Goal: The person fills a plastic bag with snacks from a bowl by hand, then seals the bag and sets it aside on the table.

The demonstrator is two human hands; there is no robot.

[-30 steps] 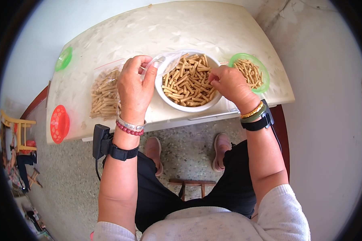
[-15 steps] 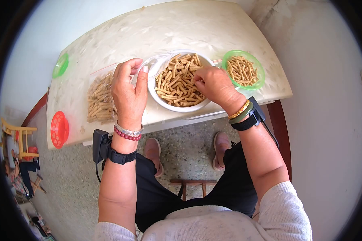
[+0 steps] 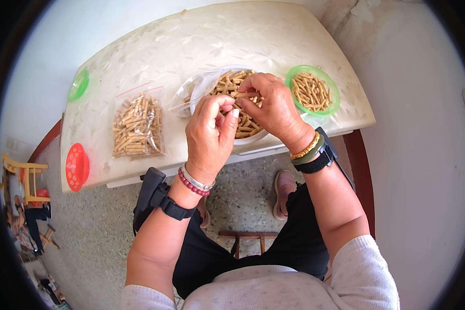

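Note:
My right hand [image 3: 274,103] is above the white bowl [image 3: 193,106], its thumb and fingers pinching a short tan stick [image 3: 247,94]. My left hand [image 3: 210,132] has come up beside it, fingers curled, fingertips by the stick's left end; what they grip, if anything, is hidden. Many more tan sticks [image 3: 248,126] fill the bowl beneath both hands, which cover part of it. A clear plastic bag [image 3: 204,85] lies across the bowl's left rim, behind my left hand. Farther left, a clear zip bag [image 3: 138,126] full of such sticks lies flat on the table.
A green basket [image 3: 337,95] holding sticks stands right of the bowl. On the table's left side are a red plastic dish [image 3: 77,167] and a green one [image 3: 78,85]. The pale table [image 3: 191,36] meets a wall on the right. A wooden stool [image 3: 248,234] shows below.
My left hand has moved right, from beside the clear bag to near my right hand, uncovering the filled bag. My right hand has shifted slightly up and left and now shows a stick.

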